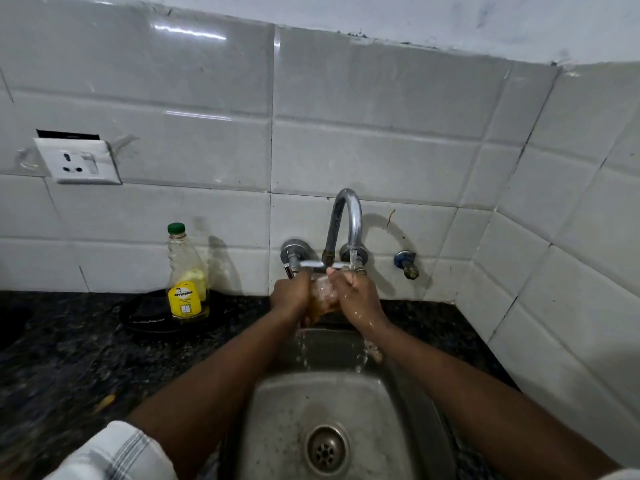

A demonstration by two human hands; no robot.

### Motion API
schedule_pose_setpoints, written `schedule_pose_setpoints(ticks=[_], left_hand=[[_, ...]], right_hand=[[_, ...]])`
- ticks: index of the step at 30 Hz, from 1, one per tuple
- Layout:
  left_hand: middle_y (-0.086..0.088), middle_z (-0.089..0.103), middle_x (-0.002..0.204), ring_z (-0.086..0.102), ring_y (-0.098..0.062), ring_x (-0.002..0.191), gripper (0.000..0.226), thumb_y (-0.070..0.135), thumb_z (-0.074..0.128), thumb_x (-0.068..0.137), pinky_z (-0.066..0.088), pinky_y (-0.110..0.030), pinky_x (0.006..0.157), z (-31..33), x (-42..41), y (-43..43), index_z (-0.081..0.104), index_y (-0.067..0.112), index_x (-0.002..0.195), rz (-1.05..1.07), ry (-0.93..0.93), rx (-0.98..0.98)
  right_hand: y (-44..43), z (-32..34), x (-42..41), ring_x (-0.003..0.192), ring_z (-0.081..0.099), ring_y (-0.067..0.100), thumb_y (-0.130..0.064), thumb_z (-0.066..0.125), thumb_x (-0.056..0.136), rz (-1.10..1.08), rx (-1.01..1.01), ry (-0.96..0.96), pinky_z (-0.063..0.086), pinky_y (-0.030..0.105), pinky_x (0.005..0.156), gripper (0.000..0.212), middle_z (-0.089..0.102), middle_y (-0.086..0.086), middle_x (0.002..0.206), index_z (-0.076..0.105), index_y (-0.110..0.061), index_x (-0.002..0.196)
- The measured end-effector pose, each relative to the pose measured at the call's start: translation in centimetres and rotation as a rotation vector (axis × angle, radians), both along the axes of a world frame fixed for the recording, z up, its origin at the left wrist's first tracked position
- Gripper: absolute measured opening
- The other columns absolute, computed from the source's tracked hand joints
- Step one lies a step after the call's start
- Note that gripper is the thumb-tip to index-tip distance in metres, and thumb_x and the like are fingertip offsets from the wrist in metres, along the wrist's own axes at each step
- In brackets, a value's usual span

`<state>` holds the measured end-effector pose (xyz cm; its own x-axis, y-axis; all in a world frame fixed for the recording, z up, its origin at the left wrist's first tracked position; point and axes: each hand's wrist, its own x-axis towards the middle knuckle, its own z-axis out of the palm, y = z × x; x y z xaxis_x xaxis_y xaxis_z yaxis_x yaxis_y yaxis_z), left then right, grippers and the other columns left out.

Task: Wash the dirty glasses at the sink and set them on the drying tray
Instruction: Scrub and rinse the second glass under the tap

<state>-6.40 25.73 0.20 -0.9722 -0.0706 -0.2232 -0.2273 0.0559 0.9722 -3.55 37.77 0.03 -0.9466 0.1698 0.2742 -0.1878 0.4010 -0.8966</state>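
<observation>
A clear glass (323, 297) is held between both hands under the running tap (346, 220), above the back of the steel sink (277, 427). My left hand (291, 294) wraps its left side. My right hand (356, 296) grips its right side, fingers over the rim. Water streams over the glass and falls into the basin. Most of the glass is hidden by my fingers. No drying tray is in view.
A dish soap bottle (187, 275) with a green cap stands on a dark plate (149, 317) on the black granite counter (69, 358) to the left. A wall socket (78, 161) sits on the tiles. A small blue valve (407, 263) sticks out right of the tap.
</observation>
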Motion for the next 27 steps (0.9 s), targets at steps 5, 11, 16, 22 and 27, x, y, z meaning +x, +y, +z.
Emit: schedule_pose_setpoints(ticks=[5,11,16,22,27], left_hand=[[-0.007,0.07,0.073,0.067,-0.024,0.067,0.032,0.034,0.054,0.098,0.048,-0.031,0.057,-0.9,0.3,0.4,0.068,0.011,0.08,0.166,0.325,-0.105],[-0.007,0.071,0.082,0.067,-0.022,0.07,0.032,0.037,0.055,0.096,0.049,-0.026,0.056,-0.6,-0.3,0.5,0.069,0.009,0.091,0.115,0.147,-0.093],[-0.01,0.074,0.087,0.069,-0.025,0.079,0.032,0.035,0.053,0.095,0.055,-0.034,0.071,-0.8,-0.3,0.6,0.072,0.009,0.094,0.133,0.269,-0.067],[-0.006,0.068,0.079,0.066,-0.022,0.074,0.042,0.048,0.052,0.097,0.054,-0.032,0.071,-0.4,-0.5,0.4,0.067,0.011,0.085,0.125,0.331,-0.208],[-0.012,0.074,0.084,0.069,-0.029,0.078,0.05,0.058,0.047,0.079,0.055,-0.035,0.069,-0.3,-0.9,0.1,0.068,0.013,0.085,0.049,0.13,-0.047]], right_hand=[[-0.6,0.6,-0.6,0.061,0.068,0.023,-0.037,0.051,0.101,-0.018,-0.02,0.043,0.057,0.038,0.069,0.047,0.067,0.009,0.06,0.064,-0.009,0.065],[-0.5,0.3,0.0,0.062,0.069,0.027,-0.029,0.05,0.1,-0.105,-0.011,0.004,0.059,0.047,0.069,0.04,0.07,0.011,0.065,0.065,-0.009,0.07],[-0.8,1.5,-0.4,0.059,0.068,0.018,-0.032,0.053,0.1,-0.132,-0.033,0.019,0.055,0.03,0.065,0.042,0.07,0.007,0.062,0.069,-0.009,0.068],[-0.9,0.7,-0.2,0.059,0.067,0.024,-0.033,0.052,0.101,-0.094,-0.222,-0.017,0.06,0.04,0.069,0.043,0.067,0.007,0.059,0.066,-0.009,0.068],[-0.7,1.3,-0.4,0.06,0.07,0.029,-0.039,0.054,0.099,-0.008,-0.03,0.096,0.06,0.044,0.064,0.046,0.07,0.012,0.062,0.067,-0.006,0.069]])
